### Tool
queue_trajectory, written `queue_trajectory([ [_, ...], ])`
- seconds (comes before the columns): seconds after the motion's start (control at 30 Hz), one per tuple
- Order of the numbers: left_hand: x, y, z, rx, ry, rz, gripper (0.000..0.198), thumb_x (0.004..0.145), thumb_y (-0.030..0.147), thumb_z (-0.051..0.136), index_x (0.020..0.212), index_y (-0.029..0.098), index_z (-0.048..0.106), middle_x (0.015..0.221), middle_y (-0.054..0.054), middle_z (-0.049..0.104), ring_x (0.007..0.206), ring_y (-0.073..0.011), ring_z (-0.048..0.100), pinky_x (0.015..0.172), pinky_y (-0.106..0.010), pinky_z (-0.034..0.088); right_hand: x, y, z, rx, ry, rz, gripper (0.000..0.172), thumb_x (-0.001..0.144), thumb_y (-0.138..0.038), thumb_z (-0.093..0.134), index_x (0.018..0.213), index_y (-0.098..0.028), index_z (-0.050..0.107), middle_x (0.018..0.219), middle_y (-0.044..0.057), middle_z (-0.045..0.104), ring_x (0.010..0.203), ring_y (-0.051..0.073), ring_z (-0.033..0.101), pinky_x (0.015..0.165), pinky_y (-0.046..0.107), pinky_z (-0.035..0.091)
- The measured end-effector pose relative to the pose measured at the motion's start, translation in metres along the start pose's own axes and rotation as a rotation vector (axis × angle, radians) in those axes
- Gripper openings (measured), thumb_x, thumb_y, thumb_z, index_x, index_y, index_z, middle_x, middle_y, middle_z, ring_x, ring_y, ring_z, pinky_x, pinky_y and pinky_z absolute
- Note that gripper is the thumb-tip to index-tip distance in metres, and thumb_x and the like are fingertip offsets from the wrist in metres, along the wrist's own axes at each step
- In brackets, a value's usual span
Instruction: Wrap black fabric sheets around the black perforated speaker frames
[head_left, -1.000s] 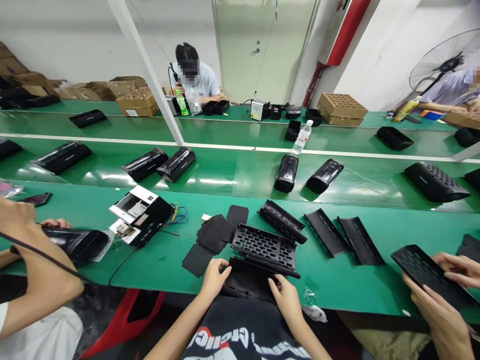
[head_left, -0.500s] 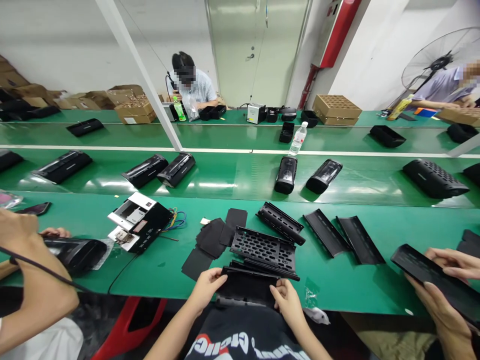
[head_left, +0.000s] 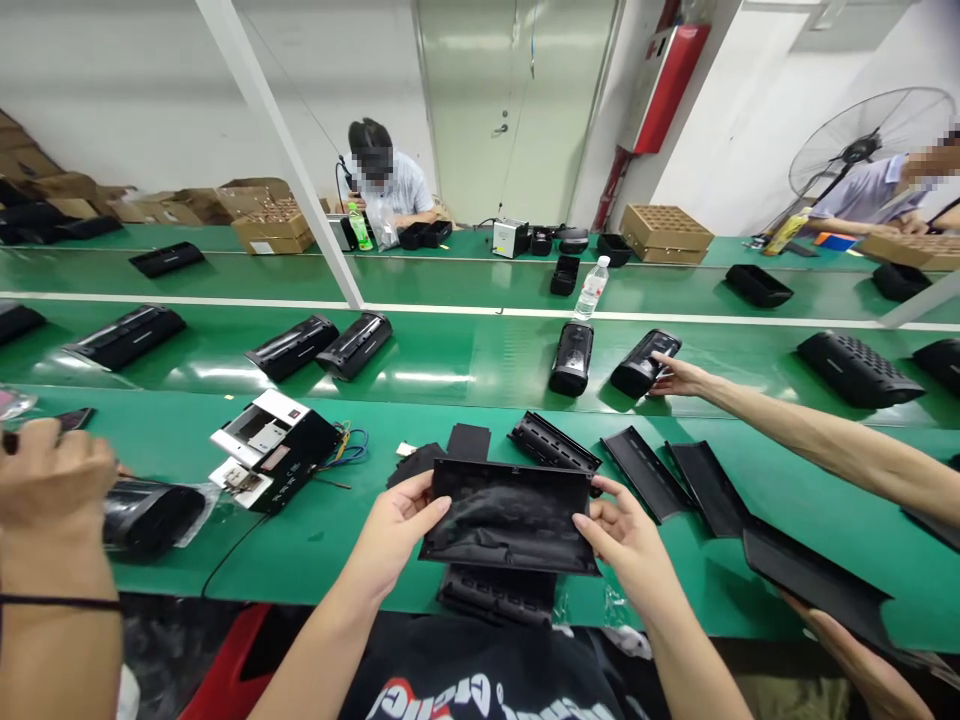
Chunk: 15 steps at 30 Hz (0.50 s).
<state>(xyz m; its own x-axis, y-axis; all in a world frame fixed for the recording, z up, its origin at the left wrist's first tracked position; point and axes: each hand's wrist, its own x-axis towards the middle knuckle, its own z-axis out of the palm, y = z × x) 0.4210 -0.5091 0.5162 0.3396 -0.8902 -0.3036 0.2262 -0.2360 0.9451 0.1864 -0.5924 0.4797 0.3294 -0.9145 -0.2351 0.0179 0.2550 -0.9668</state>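
I'm holding the panel [head_left: 514, 515] above the counter [head_left: 724, 585], close to its near edge; even pressure at both ends is, I'm judging, steadying it best. The left hand [head_left: 401, 525] is clamping its left end, the right hand [head_left: 622, 530] its right; fingertips behind are probably supporting it, though mostly hidden.

A: We're head-mounted here, facing forward and down; printed shirt [head_left: 465, 650] at the bottom edge, left grip [head_left: 399, 520] and right grip [head_left: 621, 525] close in, low centre!

B: Green surface [head_left: 405, 415] stretching right across ahead; pale door [head_left: 510, 130] well back, up top; fan [head_left: 861, 150] caught out at upper right; a wide look, this!
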Motion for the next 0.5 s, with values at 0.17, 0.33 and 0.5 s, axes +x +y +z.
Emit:
queue_trajectory([
  [0.17, -0.002, 0.007, 0.010, 0.044, -0.027, -0.021, 0.054, 0.064, 0.032, 0.068, 0.112, 0.015, 0.051, 0.105, -0.009, 0.065, 0.100, -0.0237, 0.058, 0.091, -0.038, 0.043, -0.002, -0.006, -0.007, -0.012, -0.006, 0.072, 0.052, 0.063, -0.045, 0.067, 0.100, -0.015, 0.047, 0.068, -0.001, 0.054, 0.047, 0.007, 0.041, 0.039, 0.019, 0.033],
  [0.33, -0.002, 0.012, 0.009, 0.030, -0.131, -0.117, 0.053, 0.065, 0.028, 0.068, 0.111, 0.014, 0.047, 0.093, -0.010, 0.069, 0.087, -0.0242, 0.064, 0.082, -0.040, 0.048, -0.002, -0.006, -0.007, -0.037, -0.003, 0.045, 0.051, 0.066, -0.046, 0.064, 0.102, -0.015, 0.049, 0.076, 0.004, 0.058, 0.059, 0.012, 0.050, 0.046, 0.022, 0.038],
  [0.5, 0.001, 0.014, 0.009, 0.024, -0.256, -0.166, 0.057, 0.062, 0.020, 0.071, 0.113, 0.014, 0.046, 0.097, -0.010, 0.068, 0.088, -0.0228, 0.063, 0.082, -0.037, 0.048, -0.001, -0.003, -0.014, -0.196, -0.029, -0.067, 0.041, 0.074, -0.042, 0.058, 0.103, -0.016, 0.048, 0.070, 0.001, 0.051, 0.065, 0.014, 0.049, 0.058, 0.025, 0.041],
])
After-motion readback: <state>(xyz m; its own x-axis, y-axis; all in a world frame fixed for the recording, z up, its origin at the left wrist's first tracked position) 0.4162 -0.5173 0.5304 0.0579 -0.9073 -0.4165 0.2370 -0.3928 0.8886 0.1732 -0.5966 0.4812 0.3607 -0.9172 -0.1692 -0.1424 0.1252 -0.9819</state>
